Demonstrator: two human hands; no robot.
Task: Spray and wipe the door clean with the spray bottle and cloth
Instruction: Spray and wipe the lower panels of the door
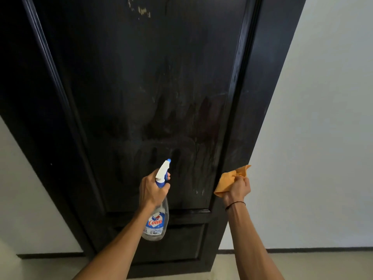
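Facing a tall black door (pixel 141 87), panel streaked with wet drips and smears around its middle and lower part, pale scuffs near the top. Left hand (pixel 151 190) wrapped round the neck of a clear spray bottle (pixel 157 219), fingers curled on the blue trigger, white nozzle aimed up at the panel, bottle body hanging below the wrist. Right hand (pixel 239 187) to the right, near the door's right edge, fingers clenched round a bunched orange cloth (pixel 228 181), cloth apart from the door surface as far as can be told. Thin black band (pixel 235 205) on the right wrist. White wall (pixel 323 138) at right, dark skirting (pixel 323 250) along its base
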